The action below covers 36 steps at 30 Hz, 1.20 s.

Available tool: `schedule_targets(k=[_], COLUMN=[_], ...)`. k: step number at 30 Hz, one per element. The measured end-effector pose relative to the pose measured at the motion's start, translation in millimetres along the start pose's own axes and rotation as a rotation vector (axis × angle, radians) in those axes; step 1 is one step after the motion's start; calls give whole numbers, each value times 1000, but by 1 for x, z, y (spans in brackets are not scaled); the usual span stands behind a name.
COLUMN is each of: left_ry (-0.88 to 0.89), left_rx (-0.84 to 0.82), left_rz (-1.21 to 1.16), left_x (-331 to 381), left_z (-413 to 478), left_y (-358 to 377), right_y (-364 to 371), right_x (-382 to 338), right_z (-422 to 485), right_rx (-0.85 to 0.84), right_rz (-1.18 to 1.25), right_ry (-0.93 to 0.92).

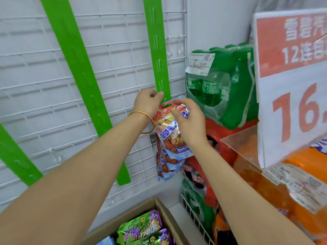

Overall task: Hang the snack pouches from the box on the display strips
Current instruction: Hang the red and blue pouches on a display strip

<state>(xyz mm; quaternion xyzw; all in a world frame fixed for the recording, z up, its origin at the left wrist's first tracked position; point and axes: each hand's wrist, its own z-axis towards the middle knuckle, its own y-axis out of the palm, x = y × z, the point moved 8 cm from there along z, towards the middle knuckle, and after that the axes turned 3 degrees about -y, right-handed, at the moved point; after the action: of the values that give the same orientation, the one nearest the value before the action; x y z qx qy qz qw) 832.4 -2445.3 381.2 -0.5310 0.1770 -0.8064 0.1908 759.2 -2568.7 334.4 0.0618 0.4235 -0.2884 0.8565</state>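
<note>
A red and blue snack pouch (169, 128) is held up against the right green display strip (156, 50). My right hand (189, 122) grips the pouch near its top, by the hang slot. My left hand (147, 101) pinches the strip just left of the pouch top. Below, several matching pouches (167, 165) hang on the same strip. At the bottom, an open cardboard box (159, 209) holds purple and green pouches (143, 227).
A second green strip (83, 75) slants across the white wire grid (35, 82), and a third (16, 156) shows at the left edge. Shrink-wrapped green bottle packs (226, 82), orange packs (292, 183) and a price sign (293, 82) crowd the right.
</note>
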Motion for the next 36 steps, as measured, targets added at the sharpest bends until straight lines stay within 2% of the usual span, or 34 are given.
schedule_targets(k=[7,14,20,23,36], left_ry=[-29,-53,-119,-123,-70], left_rx=[-17,-27,-56,-68,-107], left_rz=[-36,-19,-175,-172,-203], left_x=[-4,-6,-15,-18,-46], left_z=[1,2,3,3,-33], left_y=[-2,-4,-3,-2,-3], right_y=[8,7,15,17,4], right_x=[10,0,21,28,9], right_z=[6,12,8,0,-17], right_rx=[-8,41,-25,-52,-74], right_rz=[-9,48,-14,-21,-333], right_ry=[59,22,124,115,74])
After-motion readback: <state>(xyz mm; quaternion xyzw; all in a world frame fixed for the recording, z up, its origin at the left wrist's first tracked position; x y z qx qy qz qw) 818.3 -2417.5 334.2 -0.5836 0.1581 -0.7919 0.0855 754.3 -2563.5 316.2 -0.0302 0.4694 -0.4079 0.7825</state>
